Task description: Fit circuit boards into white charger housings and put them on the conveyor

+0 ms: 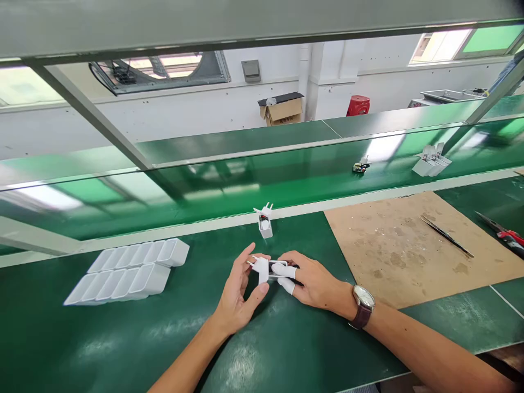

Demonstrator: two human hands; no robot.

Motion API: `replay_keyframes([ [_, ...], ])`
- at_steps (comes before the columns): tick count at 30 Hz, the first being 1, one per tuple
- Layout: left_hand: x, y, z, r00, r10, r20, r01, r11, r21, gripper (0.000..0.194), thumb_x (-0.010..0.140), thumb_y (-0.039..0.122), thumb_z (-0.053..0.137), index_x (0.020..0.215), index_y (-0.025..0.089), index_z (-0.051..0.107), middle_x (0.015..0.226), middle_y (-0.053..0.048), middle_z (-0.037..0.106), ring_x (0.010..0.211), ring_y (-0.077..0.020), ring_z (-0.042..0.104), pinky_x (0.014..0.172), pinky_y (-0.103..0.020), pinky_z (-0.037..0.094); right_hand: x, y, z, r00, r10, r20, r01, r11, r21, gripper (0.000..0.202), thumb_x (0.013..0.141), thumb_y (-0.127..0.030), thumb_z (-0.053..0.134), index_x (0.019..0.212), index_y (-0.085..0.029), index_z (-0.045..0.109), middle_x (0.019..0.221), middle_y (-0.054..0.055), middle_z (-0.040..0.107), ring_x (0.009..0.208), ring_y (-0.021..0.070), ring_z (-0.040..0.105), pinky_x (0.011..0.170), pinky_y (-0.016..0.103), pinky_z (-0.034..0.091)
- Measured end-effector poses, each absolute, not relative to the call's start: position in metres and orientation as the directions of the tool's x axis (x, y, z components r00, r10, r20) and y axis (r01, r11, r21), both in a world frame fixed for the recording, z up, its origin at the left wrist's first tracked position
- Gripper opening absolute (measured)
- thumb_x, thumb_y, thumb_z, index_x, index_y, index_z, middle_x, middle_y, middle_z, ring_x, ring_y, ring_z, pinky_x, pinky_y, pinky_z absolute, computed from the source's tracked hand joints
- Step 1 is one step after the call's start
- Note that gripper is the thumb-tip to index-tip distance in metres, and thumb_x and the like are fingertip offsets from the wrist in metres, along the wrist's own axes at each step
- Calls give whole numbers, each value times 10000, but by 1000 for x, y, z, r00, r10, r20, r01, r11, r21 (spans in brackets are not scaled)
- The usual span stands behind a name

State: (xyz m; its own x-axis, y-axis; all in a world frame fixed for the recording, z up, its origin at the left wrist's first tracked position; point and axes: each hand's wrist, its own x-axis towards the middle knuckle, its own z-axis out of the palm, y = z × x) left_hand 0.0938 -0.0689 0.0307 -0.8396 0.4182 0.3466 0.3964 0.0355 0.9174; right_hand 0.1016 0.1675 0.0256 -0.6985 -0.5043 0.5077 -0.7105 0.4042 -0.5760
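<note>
While both hands are brought together over the green workbench (pixel 196 316), head view: left hand (pixel 235 305) has its thumb at the near edge of a white two-pin plug cap (pixel 262 267), fingers curled round the far side — a light grip, pins pointing outward to the left. Right hand (pixel 319 284), wristwatch (pixel 364 297) on its wrist, is closed on an open white plug housing (pixel 275 278) with dark contents; white finger cots (pixel 286 271) cover two of its digits. Cap and housing lie side by side between the hands, near the bench's middle; whether they are joined by wires cannot be told. Just beyond stands a second open housing (pixel 266 231), cap raised at its mouth, parts visible inside. Left side: two rows of white empty housings (pixel 151 279). Right side: brown cardboard sheet (pixel 380 240) with tweezers (pixel 448 237) lying on it, red-handled pliers (pixel 507 236) near its edge. Farther off, a small circuit board (pixel 360 167) and a cluster of white housings (pixel 432 164). Step in hand, as judged: two-handed handling of the open unit, contents exposed. From this pose, a further move would call for a steady housing, small fingertip adjustments and no tug on the cap — contents could snag or shift.
</note>
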Motion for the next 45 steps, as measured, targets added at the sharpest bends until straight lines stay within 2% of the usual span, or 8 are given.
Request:
replay_keyframes([
  [3,93,-67,28,-831,404,383,437,47,898,821,964,438,723,1610,286,240,1403,-156,550,1277,-285,574,1086,-449,498,100,164,25,-757,-406,512,-637,280,-718,269,1028,-227,535,1273,-189,641,1282,146,597,1083,245,643,920,415,591],
  [6,94,-62,26,-795,388,467,560,171,811,952,883,409,825,1616,294,229,1471,-166,499,1295,-307,567,1073,-467,518,99,160,28,-914,-303,269,-266,-53,-963,335,997,-407,629,1247,-184,648,1198,119,643,1008,234,678,878,400,616],
  [10,97,-56,31,-690,380,616,723,366,585,758,942,255,756,1573,298,338,1333,-131,609,1171,-280,628,973,-444,569,99,156,32,-896,-436,-84,244,-325,-914,533,891,-602,739,1172,-155,668,987,87,710,860,242,713,816,417,638],
  [14,96,-54,37,-593,401,698,797,414,440,653,926,246,780,1494,280,461,1258,-120,652,1116,-287,644,946,-449,585,101,154,31,-878,-464,-122,320,-375,-870,529,861,-588,784,1131,-143,689,929,84,723,810,238,723,795,408,646],
  [28,94,-54,39,-574,426,699,813,394,428,674,910,212,786,1502,258,469,1285,-138,649,1152,-313,635,954,-479,585,98,155,21,-890,-441,-119,286,-334,-898,478,889,-560,740,1148,-162,687,921,67,719,759,222,704,800,416,636],
  [34,96,-57,30,-711,429,558,703,475,530,755,912,385,781,1536,255,375,1352,-154,592,1205,-334,614,1011,-513,566,104,152,20,-948,-280,150,-108,-157,-982,347,975,-392,637,1265,-201,652,1119,86,686,931,217,686,868,382,618],
  [39,91,-60,23,-751,418,512,660,512,550,697,968,365,674,1564,262,330,1330,-153,595,1181,-327,622,978,-501,567,110,154,30,-849,-259,460,-494,82,-866,350,974,-212,585,1318,-237,643,1211,85,606,964,182,630,858,334,590],
  [45,89,-65,18,-864,369,341,498,536,682,699,915,458,727,1512,276,411,1144,-74,682,861,-233,673,810,-409,601,112,159,37,-820,-362,444,-530,186,-827,438,980,-161,543,1407,-256,558,1130,63,580,923,186,598,879,380,566],
])
